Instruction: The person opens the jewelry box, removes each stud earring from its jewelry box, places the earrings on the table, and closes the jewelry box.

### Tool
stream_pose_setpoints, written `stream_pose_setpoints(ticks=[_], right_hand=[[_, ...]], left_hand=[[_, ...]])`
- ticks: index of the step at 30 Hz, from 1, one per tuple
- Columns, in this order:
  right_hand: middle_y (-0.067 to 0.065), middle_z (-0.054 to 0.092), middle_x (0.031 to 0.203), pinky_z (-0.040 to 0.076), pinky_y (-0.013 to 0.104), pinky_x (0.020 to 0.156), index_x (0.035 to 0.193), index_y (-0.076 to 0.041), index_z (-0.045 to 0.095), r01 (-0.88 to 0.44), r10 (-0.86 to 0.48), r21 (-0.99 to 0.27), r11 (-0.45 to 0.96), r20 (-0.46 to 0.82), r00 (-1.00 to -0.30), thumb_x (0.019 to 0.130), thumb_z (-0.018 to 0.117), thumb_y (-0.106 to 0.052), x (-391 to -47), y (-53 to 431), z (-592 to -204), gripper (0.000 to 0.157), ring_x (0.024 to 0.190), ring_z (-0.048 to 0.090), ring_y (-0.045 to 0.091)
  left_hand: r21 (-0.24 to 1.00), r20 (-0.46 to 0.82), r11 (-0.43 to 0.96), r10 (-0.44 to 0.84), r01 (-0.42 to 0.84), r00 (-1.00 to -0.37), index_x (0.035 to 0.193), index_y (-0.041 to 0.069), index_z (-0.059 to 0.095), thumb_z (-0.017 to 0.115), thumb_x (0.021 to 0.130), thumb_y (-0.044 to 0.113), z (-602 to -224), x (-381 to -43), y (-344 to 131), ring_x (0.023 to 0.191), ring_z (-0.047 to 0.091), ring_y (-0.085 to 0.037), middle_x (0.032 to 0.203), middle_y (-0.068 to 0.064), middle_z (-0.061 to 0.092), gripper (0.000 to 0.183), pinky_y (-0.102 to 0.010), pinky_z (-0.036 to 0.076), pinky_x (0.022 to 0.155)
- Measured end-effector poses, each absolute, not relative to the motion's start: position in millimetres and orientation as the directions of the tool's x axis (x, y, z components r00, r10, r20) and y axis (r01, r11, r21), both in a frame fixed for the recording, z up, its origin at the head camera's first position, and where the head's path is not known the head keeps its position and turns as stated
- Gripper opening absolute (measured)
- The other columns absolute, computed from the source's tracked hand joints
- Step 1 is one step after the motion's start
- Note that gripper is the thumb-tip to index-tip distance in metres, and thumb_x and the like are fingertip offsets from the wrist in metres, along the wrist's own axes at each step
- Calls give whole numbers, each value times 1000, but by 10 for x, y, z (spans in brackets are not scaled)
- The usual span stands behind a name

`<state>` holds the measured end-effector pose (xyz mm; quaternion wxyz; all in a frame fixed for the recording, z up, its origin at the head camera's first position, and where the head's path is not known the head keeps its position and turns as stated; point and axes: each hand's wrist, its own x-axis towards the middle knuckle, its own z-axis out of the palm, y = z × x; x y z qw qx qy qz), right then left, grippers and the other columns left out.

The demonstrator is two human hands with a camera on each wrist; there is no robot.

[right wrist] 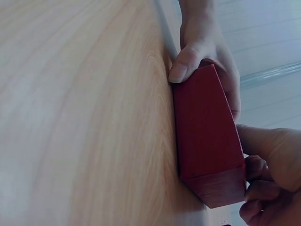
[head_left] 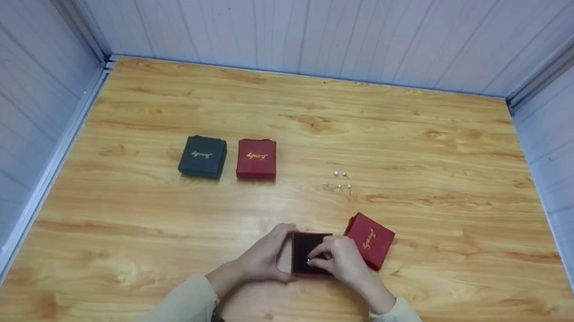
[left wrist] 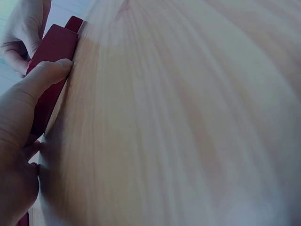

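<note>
A small red jewelry box (head_left: 294,253) with a black inside stands uncovered on the table, near the front. My left hand (head_left: 264,255) holds it from the left, thumb at the near corner and fingers at the far one. In the left wrist view the thumb presses on the box's red side (left wrist: 56,44). My right hand (head_left: 345,260) reaches over the box from the right, pinching a tiny shiny stud earring (head_left: 309,261) between thumb and index finger, close to the black lining. Whether the earring touches the lining, I cannot tell. The right wrist view shows the box's outer wall (right wrist: 207,127) and both hands.
Just right of the box lies a red lid or box (head_left: 374,241) with gold lettering, turned at an angle. Several stud earrings (head_left: 339,187) lie beyond it. Farther back left sit a closed dark green box (head_left: 203,157) and a closed red box (head_left: 257,160). Pale panels wall the table.
</note>
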<state>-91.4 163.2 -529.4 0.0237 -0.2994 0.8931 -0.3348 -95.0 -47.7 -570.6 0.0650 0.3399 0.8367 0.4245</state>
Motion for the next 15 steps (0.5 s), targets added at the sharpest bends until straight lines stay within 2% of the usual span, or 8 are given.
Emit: stream_pose_setpoints(ticks=[5, 15], right_hand=[[-9, 49, 58, 34, 16, 47, 69, -15, 72, -535, -552, -603, 592, 180, -814, 66, 77, -16, -910, 1631, -5291, 6, 54, 42, 2], [-8, 53, 60, 41, 21, 54, 69, -16, 73, -547, -558, -592, 592, 189, -808, 67, 76, -18, -899, 1634, -5300, 5, 60, 50, 5]], left_hand=[[743, 203, 403, 626, 535, -753, 125, 1, 32, 79, 58, 37, -5703, -955, -472, 116, 37, -20, 125, -12, 37, 90, -33, 30, 99], [748, 176, 420, 621, 514, -764, 125, 1, 32, 80, 55, 35, -5705, -951, -475, 115, 37, -19, 125, -11, 38, 91, -31, 29, 100]])
